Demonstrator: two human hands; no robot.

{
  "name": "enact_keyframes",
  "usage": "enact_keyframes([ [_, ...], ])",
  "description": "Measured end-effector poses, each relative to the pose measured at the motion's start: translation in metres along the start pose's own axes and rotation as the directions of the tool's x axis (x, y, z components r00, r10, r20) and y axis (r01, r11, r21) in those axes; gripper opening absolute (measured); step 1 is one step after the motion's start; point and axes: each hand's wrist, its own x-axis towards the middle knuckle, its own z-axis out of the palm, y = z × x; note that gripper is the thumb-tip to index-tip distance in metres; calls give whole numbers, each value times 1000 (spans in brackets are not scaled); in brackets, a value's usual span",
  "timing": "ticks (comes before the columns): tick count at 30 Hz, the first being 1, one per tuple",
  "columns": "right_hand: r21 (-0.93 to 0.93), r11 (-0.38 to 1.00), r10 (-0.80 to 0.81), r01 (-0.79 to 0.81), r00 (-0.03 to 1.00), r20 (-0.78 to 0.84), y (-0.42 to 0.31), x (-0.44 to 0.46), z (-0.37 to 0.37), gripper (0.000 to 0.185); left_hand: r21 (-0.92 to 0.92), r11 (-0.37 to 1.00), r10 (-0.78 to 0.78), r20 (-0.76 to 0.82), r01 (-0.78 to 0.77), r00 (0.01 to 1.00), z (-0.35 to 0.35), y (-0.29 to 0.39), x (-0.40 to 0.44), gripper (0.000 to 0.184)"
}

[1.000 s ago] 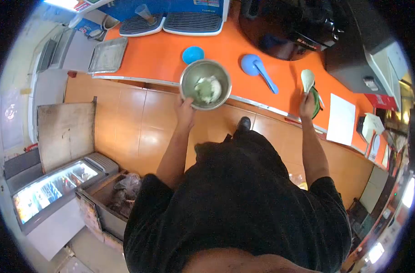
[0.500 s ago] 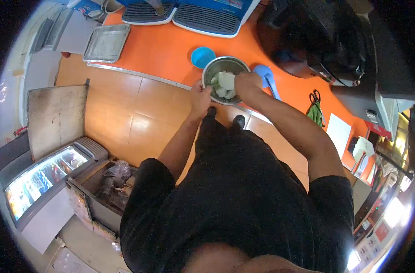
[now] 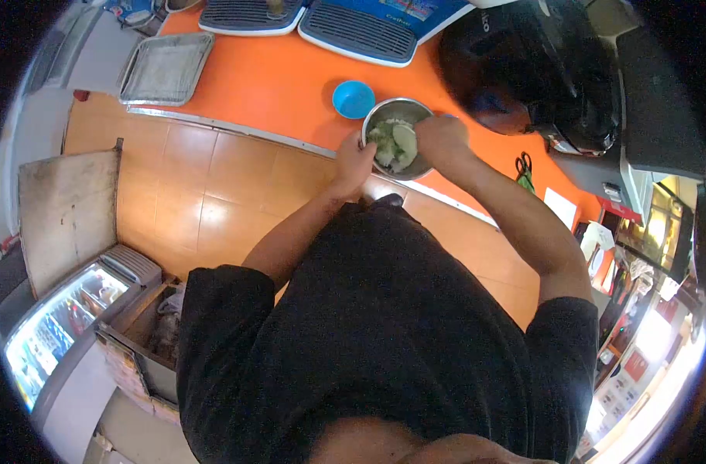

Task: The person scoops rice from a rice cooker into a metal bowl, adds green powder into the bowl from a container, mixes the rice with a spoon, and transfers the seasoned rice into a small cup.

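Observation:
A metal mixing bowl (image 3: pixel 381 110) stands near the front edge of the orange counter, with a pale, lumpy, whitish-green mixture (image 3: pixel 388 151) inside. My left hand (image 3: pixel 356 162) is closed on the bowl's left rim, thumb on the inner side. Over the right side of the bowl, my right hand (image 3: pixel 443 144) is closed around a pale, rounded, flat tool (image 3: pixel 405 138) that dips into the mixture. Its handle is hidden by my fingers, so its exact kind is unclear. Just behind the bowl sits a small blue bowl (image 3: pixel 353 100).
A metal tray (image 3: pixel 165 69) lies at the counter's left end. Blue-and-white machines with grilled drip trays (image 3: pixel 357 35) stand at the back. A large black appliance (image 3: pixel 515 69) is at the right, with black-handled scissors (image 3: pixel 524 164) near it. An open-topped box (image 3: pixel 140 340) stands at lower left.
The view has shifted, so the bowl and both hands appear slightly farther right. My right hand has moved the pale tool within the bowl, and the mixture looks more spread out.

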Motion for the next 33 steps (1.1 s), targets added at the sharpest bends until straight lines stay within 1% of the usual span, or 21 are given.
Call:
enact_keyframes([
  [3, -11, 1000, 25, -25, 999, -44, 10, 3, 21, 16, -19, 1000, 9, 10, -9, 1000, 0, 9, -5, 20],
  [6, -12, 1000, 11, -11, 1000, -18, 12, 18, 50, 15, -108, 991, -73, 88, 82, 993, -6, 33, -5, 20],
  [9, 81, 997, 5, -3, 1000, -25, 32, -1, 3, 17, 9, 999, -33, 98, 32, 995, -5, 22, -4, 25],
  [10, 61, 994, 91, -92, 996, 16, 25, 1, 3, 17, 36, 999, -17, 77, 14, 997, -5, 24, -6, 31],
  [12, 89, 988, 127, -129, 991, 31, -10, 6, 47, 17, 61, 998, 17, 88, -22, 996, -4, 28, -8, 36],
  [14, 103, 980, 166, -168, 986, 31, -13, 1, 40, 17, -70, 995, -63, 93, 69, 994, -4, 32, -6, 36],
  [15, 129, 987, 89, -95, 995, 50, -3, -10, 7, 18, -70, 996, -52, 108, 59, 993, -3, 32, -3, 36],
  [16, 161, 987, 2, -14, 997, 77, -3, -18, -9, 19, -158, 977, -120, 146, 143, 982, -5, 29, -6, 36],
  [18, 195, 975, 95, -108, 993, 74, -17, -10, 1, 17, -318, 897, -232, 253, 307, 939, -5, 28, -8, 37],
  [19, 219, 954, 193, -203, 979, 68, -19, -8, 12, 17, -334, 896, -209, 259, 291, 943, -4, 30, -8, 36],
  [21, 107, 989, 114, -105, 991, -76, -29, -3, 70, 17, -353, 896, -158, 313, 269, 937, -3, 22, -7, 36],
  [22, 108, 983, 156, -147, 985, -78, -15, -11, 61, 17, -362, 878, -182, 353, 313, 918, -3, -3, -2, 35],
  [23, 241, 959, 189, -151, 971, -143, -3, -24, 43, 17, -368, 856, -216, 381, 362, 899, -3, -18, 2, 35],
  [25, 550, 826, 405, -125, 810, -424, 30, -32, 67, 18, -354, 853, -233, 400, 384, 886, -6, -22, 5, 34],
  [26, 702, 711, 590, -46, 581, -560, 63, -37, 101, 18, -343, 850, -250, 404, 399, 880, -7, -22, 7, 34],
  [27, 877, 475, 811, 74, 351, -469, 88, -55, 108, 19, -346, 851, -252, 390, 394, 886, -7, -17, 7, 34],
  [28, 754, 603, 797, -263, 151, -585, 124, -60, 157, 19, -281, 884, -254, 385, 375, 887, -7, -8, 6, 34],
  [29, 737, 505, 862, -450, 222, -455, 145, -72, 202, 30, -215, 910, -262, 366, 355, 893, -9, 0, 4, 34],
  [31, 493, 379, 924, -783, 346, -161, 184, -99, 289, 54, -204, 918, -227, 433, 341, 872, -15, 4, 2, 33],
  [32, 611, 489, 857, -622, 473, -204, 206, -107, 371, 57, -189, 924, -227, 431, 333, 874, -16, 7, -2, 33],
  [33, 559, -130, 970, -819, 12, 243, 181, -104, 313, 50, -169, 932, -222, 434, 321, 873, -17, 10, -3, 33],
])
